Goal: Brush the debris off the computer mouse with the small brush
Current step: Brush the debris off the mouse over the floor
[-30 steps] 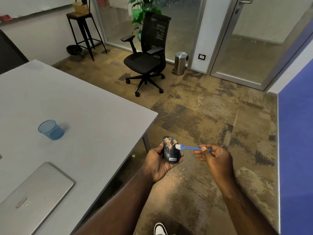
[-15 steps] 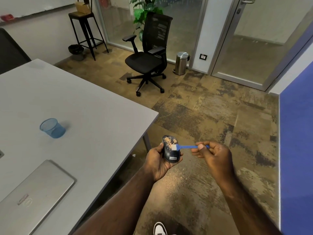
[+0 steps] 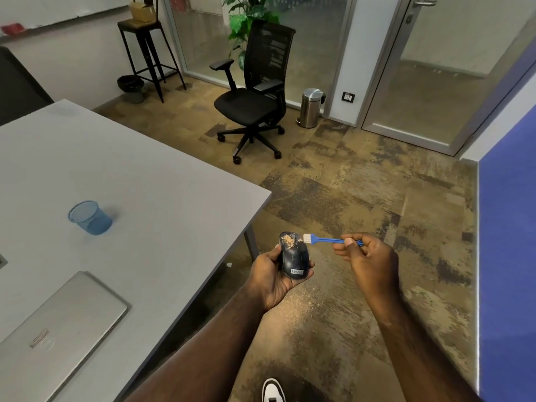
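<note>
L hand [image 3: 272, 274] cups the mouse [image 3: 293, 255], held in the air past the table [image 3: 162, 181] corner, over the floor. R hand [image 3: 369, 256] pinches the small brush [image 3: 324, 239] by its blue handle; white bristles touch the mouse's top right, just beside a tan debris patch [image 3: 288, 240]. Containers: blue mesh cup [image 3: 90, 217] on the table, upright, contents can't tell. Steel bin [image 3: 311, 107] w/ lid shut near the glass wall. Laptop [image 3: 55, 335] closed, cut off at frame edge. Brush handle end hidden in R hand. Tan dust on floor [image 3: 301, 300] below the hands.
</note>
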